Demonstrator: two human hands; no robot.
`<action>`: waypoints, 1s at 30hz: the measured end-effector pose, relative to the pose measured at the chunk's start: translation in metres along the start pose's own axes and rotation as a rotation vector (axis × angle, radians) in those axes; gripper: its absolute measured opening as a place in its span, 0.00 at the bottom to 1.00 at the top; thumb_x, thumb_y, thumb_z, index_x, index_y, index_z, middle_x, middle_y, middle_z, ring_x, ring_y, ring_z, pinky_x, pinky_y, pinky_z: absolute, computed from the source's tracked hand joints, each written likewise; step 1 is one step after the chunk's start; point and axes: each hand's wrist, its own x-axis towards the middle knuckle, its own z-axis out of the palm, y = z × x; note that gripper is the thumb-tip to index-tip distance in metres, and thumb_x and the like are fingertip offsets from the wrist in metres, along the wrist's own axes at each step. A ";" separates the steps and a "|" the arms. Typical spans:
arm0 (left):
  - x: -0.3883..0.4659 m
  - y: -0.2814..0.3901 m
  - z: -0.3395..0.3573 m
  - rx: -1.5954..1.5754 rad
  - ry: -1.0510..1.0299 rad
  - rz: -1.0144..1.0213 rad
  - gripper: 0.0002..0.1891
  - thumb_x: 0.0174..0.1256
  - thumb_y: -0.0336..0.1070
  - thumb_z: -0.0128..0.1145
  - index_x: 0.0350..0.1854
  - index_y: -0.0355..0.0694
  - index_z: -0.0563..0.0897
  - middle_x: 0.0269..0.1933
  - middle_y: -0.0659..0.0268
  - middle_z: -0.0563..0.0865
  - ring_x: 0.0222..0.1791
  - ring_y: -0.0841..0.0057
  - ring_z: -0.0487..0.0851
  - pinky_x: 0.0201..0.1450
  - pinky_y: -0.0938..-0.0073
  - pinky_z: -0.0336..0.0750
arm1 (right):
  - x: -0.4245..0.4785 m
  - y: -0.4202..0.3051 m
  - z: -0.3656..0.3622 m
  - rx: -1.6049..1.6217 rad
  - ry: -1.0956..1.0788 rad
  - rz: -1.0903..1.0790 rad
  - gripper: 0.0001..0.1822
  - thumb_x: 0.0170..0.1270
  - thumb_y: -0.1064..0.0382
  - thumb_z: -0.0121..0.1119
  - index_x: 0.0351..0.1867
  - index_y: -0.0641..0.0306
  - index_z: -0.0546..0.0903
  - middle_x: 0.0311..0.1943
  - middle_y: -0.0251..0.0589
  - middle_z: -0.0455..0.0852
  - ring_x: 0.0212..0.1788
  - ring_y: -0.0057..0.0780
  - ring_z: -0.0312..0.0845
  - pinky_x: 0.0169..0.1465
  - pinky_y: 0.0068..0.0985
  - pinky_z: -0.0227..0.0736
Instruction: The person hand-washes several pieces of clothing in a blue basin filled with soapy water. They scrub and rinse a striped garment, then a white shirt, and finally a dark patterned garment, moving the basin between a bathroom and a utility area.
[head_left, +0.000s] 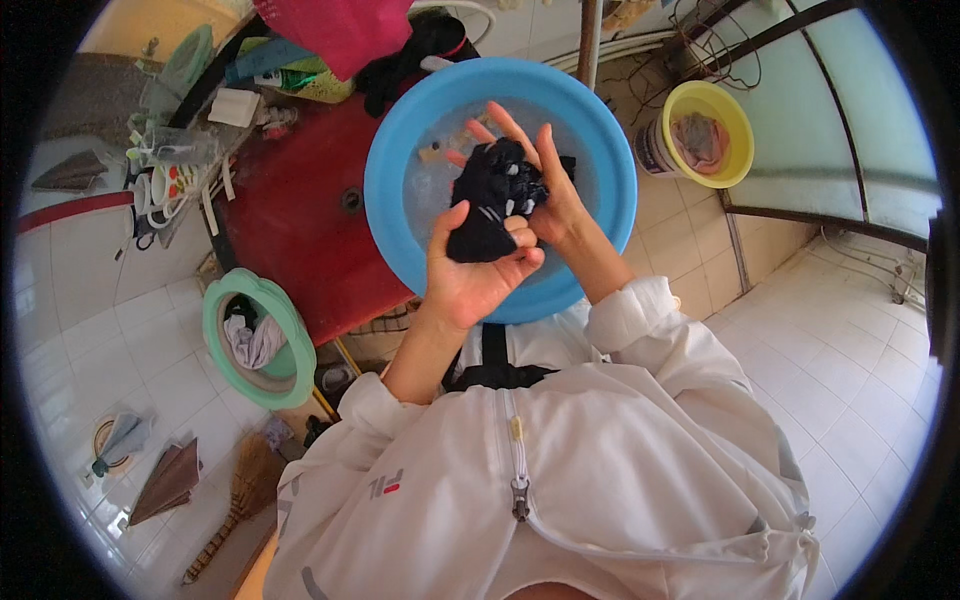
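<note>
A wet black cloth (480, 225) with small white marks, bunched up and perhaps a sock, is held above a blue plastic basin (386, 187). My left hand (472, 281) grips its lower end, the thumb on one side and the fingers curled around the other. Against the palm of my right hand (562, 191) lies the upper part of the cloth, with several fingers stretched out behind it. Cloudy water (427, 199) fills the bottom of the basin. A small tan thing (431, 152) shows in it, too unclear to name. More dark fabric (568, 166) appears just beyond my right hand.
The basin stands over a red sink surface (300, 217) with a drain (351, 199). Fabric lies in a green scalloped basin (300, 345) at left and in a yellow-rimmed bucket (739, 169) at right. A broom (240, 487) and a folded umbrella (169, 484) are lower left.
</note>
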 end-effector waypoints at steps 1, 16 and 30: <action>0.000 -0.001 -0.002 0.011 0.013 0.015 0.23 0.64 0.52 0.55 0.49 0.37 0.72 0.32 0.68 0.68 0.37 0.74 0.71 0.50 0.62 0.68 | 0.002 0.000 -0.002 0.008 -0.050 -0.001 0.33 0.68 0.33 0.44 0.63 0.53 0.69 0.71 0.45 0.61 0.69 0.52 0.61 0.66 0.50 0.65; 0.009 -0.006 -0.014 1.471 0.595 0.136 0.41 0.52 0.46 0.71 0.64 0.36 0.61 0.53 0.59 0.76 0.52 0.74 0.75 0.44 0.68 0.77 | 0.025 -0.012 -0.033 -0.873 0.187 0.271 0.00 0.52 0.71 0.59 0.26 0.64 0.80 0.26 0.42 0.80 0.29 0.35 0.78 0.33 0.32 0.76; 0.033 0.020 -0.044 1.794 0.582 0.349 0.41 0.50 0.39 0.72 0.63 0.31 0.61 0.52 0.55 0.79 0.53 0.67 0.79 0.54 0.68 0.73 | 0.034 -0.013 0.004 -0.302 0.507 0.219 0.22 0.66 0.55 0.59 0.17 0.57 0.66 0.22 0.38 0.75 0.22 0.32 0.74 0.31 0.27 0.75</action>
